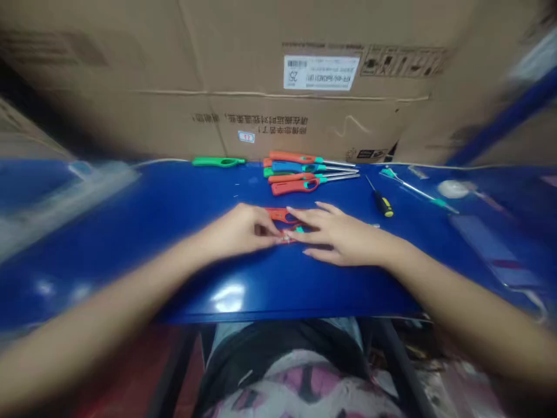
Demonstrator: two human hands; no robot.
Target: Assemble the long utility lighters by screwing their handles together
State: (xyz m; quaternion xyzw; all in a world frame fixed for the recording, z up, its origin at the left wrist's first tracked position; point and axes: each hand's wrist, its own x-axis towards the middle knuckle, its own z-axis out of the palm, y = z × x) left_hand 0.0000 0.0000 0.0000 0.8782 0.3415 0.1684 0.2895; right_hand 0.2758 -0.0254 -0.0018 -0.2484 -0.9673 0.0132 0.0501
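Observation:
My left hand (251, 230) is closed in a pinch, with its fingertips down at an opened red lighter half (282, 238) that has small metal and teal parts inside. What the pinch holds is too small to make out. My right hand (337, 235) reaches in from the other side, fingers stretched out and spread, their tips touching the same half and covering part of it. Just behind lies a second red lighter shell (276, 214), partly under the right fingers. Beyond both hands is a pile of long-necked lighters (296, 184) in red, orange, blue and green.
A green lighter shell (220, 162) lies at the back left. To the right are a black-and-yellow screwdriver (383, 205), a metal lighter tube with teal ends (420, 190) and a phone-like flat object (494, 249). A cardboard wall (152, 116) stands behind the blue tabletop (191, 197).

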